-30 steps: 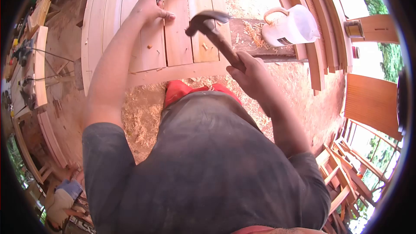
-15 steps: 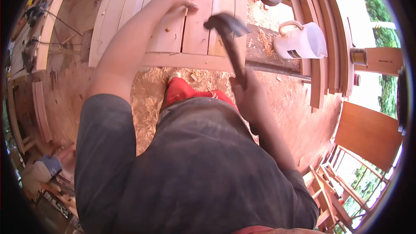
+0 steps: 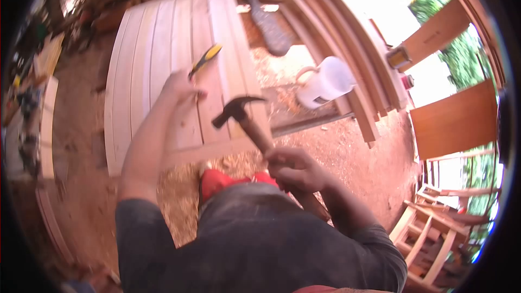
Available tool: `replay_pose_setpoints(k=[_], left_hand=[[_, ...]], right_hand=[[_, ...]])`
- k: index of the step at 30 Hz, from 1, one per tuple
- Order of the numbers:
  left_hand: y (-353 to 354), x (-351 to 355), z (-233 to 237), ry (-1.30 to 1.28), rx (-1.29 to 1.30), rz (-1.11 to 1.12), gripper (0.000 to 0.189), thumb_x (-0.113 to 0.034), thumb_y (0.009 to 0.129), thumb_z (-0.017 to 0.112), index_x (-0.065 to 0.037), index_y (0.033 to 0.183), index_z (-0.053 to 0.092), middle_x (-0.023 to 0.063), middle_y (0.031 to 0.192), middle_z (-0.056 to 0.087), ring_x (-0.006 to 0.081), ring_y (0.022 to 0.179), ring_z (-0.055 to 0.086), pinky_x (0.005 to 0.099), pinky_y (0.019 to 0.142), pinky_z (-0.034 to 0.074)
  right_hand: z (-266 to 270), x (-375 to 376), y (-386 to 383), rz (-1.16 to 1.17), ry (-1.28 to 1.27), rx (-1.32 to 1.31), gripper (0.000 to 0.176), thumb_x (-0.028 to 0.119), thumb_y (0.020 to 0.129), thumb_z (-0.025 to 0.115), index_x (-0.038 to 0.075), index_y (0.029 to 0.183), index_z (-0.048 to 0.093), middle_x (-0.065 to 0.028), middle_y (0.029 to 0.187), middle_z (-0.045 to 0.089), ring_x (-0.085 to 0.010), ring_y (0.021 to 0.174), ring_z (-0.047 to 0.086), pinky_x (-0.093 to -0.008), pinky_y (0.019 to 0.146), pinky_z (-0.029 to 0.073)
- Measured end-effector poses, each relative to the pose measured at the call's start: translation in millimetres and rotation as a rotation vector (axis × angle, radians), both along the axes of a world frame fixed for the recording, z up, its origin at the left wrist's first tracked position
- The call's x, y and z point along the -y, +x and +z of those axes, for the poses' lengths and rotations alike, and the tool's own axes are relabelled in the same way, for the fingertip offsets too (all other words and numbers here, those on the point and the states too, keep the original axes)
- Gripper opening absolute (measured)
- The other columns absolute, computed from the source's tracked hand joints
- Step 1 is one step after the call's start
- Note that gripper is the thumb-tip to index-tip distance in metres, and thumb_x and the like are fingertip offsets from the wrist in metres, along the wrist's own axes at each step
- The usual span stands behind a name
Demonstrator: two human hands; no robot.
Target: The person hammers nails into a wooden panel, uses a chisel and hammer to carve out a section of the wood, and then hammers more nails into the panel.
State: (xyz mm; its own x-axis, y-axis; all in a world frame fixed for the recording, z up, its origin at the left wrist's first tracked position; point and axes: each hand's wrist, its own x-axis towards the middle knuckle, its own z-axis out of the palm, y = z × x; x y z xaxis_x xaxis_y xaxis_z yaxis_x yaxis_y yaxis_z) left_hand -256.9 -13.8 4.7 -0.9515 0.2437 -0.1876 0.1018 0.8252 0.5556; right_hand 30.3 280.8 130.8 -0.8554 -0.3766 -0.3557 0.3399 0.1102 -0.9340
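Chisel (image 3: 205, 59) with yellow-black handle sits in the left hand (image 3: 182, 89), fingers curled tight round the shaft, hand resting on the slatted wooden panel (image 3: 146, 49); blade tip hidden under the hand, handle end pointing up and away. Right hand (image 3: 293, 171) fisted low on the hammer (image 3: 236, 109) handle, head lifted over the panel's near edge, apart from the chisel. White jug (image 3: 325, 81) stands just beside the panel on the sawdust floor (image 3: 353, 152). Looks like the raised part of a swing, strike not yet landed. Next move calls for the hammer face meeting the chisel's handle end square, left hand holding the tool steady, knuckles out of the path
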Motion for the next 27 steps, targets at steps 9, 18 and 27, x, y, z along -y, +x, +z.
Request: replay_pose_setpoints(k=[9,18,27], left_hand=[[8.0,-5.1,22.1,-0.169,-0.036,0.006,0.075,-0.047,0.062,0.101,-0.009,0.115,0.063,0.0095,0.116,0.071,0.0287,0.11,0.07,0.0434,0.094,0.057],[1.4,-19.1,17.0,-0.12,-0.259,-0.274,0.089,-0.04,0.067,0.098,-0.013,0.142,0.057,0.0113,0.144,0.055,0.0363,0.136,0.052,0.0516,0.113,0.046],[-8.1,-48.9,-57.3,0.002,-0.622,-0.364,0.071,-0.046,0.095,0.07,-0.018,0.154,0.041,0.0109,0.14,0.058,0.035,0.127,0.06,0.0567,0.103,0.045]], right_hand=[[4.6,-27.0,-15.1,-0.029,-0.364,0.006,0.075,0.069,0.094,0.068,0.0,0.123,0.062,-0.0071,0.094,0.066,-0.0144,0.079,0.068,-0.0288,0.068,0.057],[26.2,20.5,-29.5,-0.136,0.164,-0.32,0.048,0.026,0.083,0.088,0.006,0.12,0.065,-0.0052,0.096,0.07,-0.0175,0.094,0.071,-0.0348,0.083,0.056],[-1.6,74.0,-62.4,-0.625,-0.117,-0.654,0.028,0.027,0.099,0.079,0.003,0.1,0.063,-0.0058,0.096,0.064,-0.0131,0.089,0.062,-0.0305,0.077,0.05]])
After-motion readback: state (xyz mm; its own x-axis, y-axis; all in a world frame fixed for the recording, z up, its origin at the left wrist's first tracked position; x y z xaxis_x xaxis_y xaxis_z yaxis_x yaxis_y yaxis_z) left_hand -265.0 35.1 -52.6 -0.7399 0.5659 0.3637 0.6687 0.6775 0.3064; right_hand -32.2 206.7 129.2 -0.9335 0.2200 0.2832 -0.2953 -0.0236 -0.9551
